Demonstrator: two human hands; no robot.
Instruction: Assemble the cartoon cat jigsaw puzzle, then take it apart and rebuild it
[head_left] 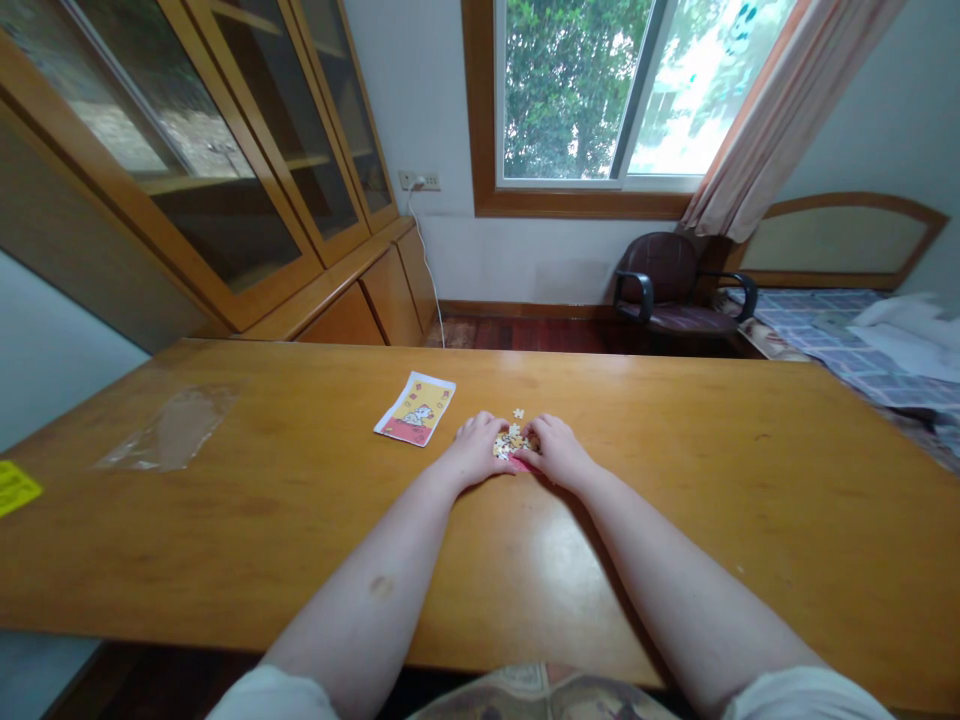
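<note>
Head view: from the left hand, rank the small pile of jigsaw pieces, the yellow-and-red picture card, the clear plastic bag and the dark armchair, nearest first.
From the left hand:
1. Small pile of jigsaw pieces, touching it, between both hands.
2. Yellow-and-red picture card, just left on the wooden table.
3. Clear plastic bag, far left on the table.
4. Dark armchair, beyond the table, under the window.

Window (600,90): daylight, trees outside
Cabinet (225,150): glass-fronted, wooden, left wall
Chair (675,290): dark, under the window
Bed (847,340): right

One camera sits on my head, looking forward and down across the wooden table (675,480) toward the window (600,90) — wide view, my forearms near, far wall distant.
</note>
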